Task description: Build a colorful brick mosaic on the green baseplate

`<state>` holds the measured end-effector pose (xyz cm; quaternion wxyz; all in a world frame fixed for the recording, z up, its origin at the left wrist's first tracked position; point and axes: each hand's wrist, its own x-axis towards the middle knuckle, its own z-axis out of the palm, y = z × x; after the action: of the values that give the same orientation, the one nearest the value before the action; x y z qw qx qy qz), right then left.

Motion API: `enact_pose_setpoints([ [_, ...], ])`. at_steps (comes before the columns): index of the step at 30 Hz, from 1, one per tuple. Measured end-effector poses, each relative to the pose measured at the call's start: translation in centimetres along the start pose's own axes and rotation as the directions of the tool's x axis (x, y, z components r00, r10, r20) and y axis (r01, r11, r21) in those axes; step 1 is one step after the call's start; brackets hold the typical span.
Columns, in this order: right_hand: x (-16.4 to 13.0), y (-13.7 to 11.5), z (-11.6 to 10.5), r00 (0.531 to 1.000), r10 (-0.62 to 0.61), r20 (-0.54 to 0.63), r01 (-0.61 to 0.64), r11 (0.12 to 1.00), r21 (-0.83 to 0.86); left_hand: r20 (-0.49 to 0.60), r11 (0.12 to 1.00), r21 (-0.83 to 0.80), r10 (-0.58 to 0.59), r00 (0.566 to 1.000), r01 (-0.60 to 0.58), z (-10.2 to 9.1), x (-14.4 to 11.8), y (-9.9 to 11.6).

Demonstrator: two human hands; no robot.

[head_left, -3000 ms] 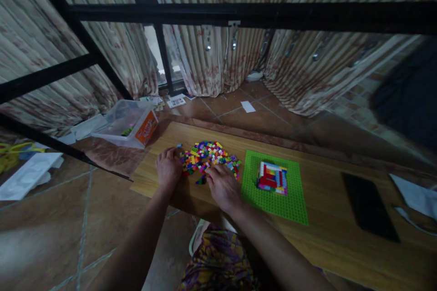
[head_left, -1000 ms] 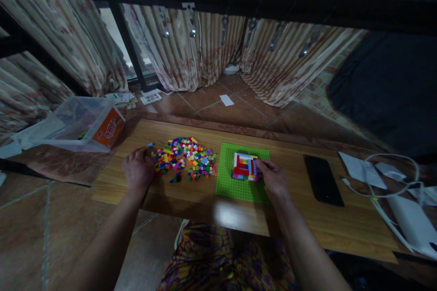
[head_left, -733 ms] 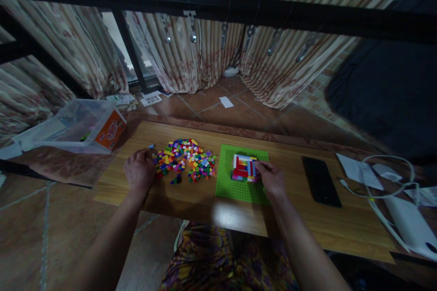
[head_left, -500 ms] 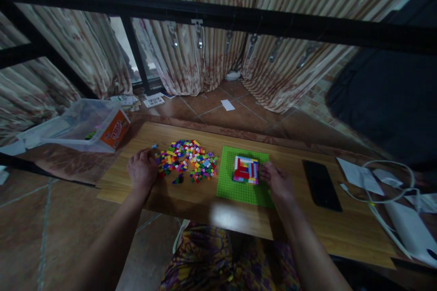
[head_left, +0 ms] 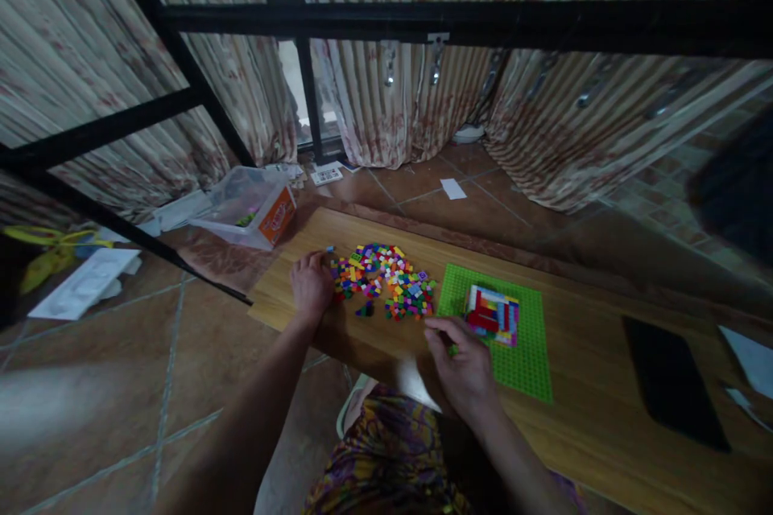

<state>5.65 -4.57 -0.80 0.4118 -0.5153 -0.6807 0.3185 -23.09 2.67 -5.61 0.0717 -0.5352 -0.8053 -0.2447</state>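
Observation:
A pile of small coloured toy bricks (head_left: 392, 269) lies spread on the wooden table. My left hand (head_left: 312, 283) rests at the pile's left edge. Its fingers are bent down and the tips are hidden, so anything under them does not show. My right hand (head_left: 462, 358) hovers at the pile's lower right, thumb and index finger apart, with no brick visible between them. Beside it is a green studded baseplate (head_left: 525, 370), partly covered by that hand. On the plate sits a square brick build (head_left: 493, 314) with white, pink and yellow edges and red and blue bricks inside.
A black phone-like slab (head_left: 676, 382) lies on the table (head_left: 580, 434) at the right, near white paper (head_left: 749, 354) and a cable. A clear plastic box (head_left: 241, 209) with an orange label stands beyond the left end. A black metal rail (head_left: 374, 20) crosses in front of curtains.
My right hand has moved left, from the baseplate's right side to the pile's lower right edge. My left hand stays by the pile. The whole view has swung left.

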Motion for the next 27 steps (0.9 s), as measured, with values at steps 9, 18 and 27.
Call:
enact_pose_setpoints([
  [9, 1.5, -1.7, 7.4, 0.908, -0.229, 0.351, 0.312, 0.928, -0.204, 0.006, 0.999, -0.029, -0.03, 1.0, 0.031, -0.2, -0.2, 0.3],
  [18, 3.9, -1.2, 10.2, 0.868, -0.286, 0.406, 0.449, 0.8, -0.397, 0.04, 0.997, -0.054, -0.043, 0.998, 0.045, -0.4, -0.3, 0.3],
  [27, 5.4, 1.0, 7.9, 0.906, -0.309, 0.288, 0.416, 0.771, -0.481, 0.115, 0.989, -0.146, -0.001, 0.993, 0.018, -0.9, -0.4, 0.2],
])
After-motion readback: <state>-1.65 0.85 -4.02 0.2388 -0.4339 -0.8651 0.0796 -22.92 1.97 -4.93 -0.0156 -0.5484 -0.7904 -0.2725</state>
